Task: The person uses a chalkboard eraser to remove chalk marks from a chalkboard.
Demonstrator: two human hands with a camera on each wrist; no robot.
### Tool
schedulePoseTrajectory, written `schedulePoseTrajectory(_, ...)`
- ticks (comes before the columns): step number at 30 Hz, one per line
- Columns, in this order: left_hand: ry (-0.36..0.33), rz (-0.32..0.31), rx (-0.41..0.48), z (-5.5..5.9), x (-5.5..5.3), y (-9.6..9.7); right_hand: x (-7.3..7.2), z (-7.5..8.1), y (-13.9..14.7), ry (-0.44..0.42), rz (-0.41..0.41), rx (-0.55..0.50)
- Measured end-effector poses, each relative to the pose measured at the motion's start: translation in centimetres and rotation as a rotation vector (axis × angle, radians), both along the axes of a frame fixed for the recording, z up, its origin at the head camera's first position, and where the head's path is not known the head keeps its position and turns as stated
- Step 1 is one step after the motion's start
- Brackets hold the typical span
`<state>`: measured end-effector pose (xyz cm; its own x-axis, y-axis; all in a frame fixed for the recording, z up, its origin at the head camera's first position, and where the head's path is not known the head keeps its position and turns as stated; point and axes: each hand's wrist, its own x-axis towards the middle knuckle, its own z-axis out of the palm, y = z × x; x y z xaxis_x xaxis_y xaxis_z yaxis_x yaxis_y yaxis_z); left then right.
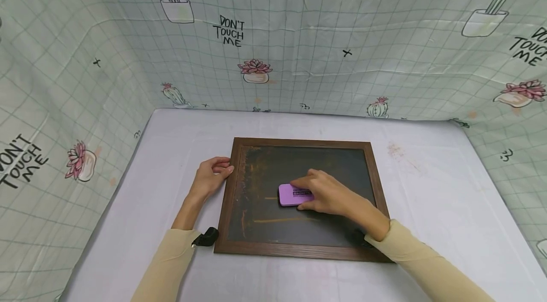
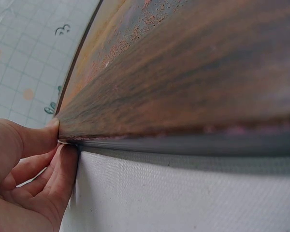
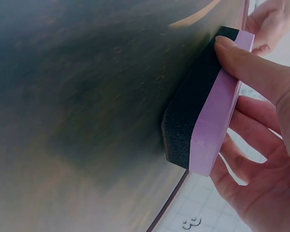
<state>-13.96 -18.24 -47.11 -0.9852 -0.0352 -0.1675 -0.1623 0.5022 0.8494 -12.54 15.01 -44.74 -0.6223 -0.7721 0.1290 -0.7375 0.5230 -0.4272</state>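
Observation:
A chalkboard [image 1: 337, 164] in a brown wooden frame lies on the white table, with orange-yellow chalk lines and smears on its dark surface. My right hand [image 1: 331, 193] grips a purple eraser [image 1: 288, 195] by its sides near the board's middle. In the right wrist view, the thumb lies along the black felt side of the eraser [image 3: 205, 130], felt toward the board. At the board's left edge, my left hand [image 1: 210, 176] pinches the wooden frame. The left wrist view has its thumb against the frame [image 2: 159, 92] and the fingers at the underside.
Around the board spreads a white table surface [image 1: 188, 131], with a faint reddish smudge [image 1: 397, 150] to the right. A printed grid cloth [image 1: 299, 45] hangs behind and at both sides. Dark straps or devices show near both cuffs.

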Motion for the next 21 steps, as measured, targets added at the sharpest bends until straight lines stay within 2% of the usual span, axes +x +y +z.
schedulePoseTrajectory(21, 0.008, 0.006, 0.011, -0.2, 0.0, 0.0, -0.1, 0.5, -4.6, 0.0, 0.069, 0.059)
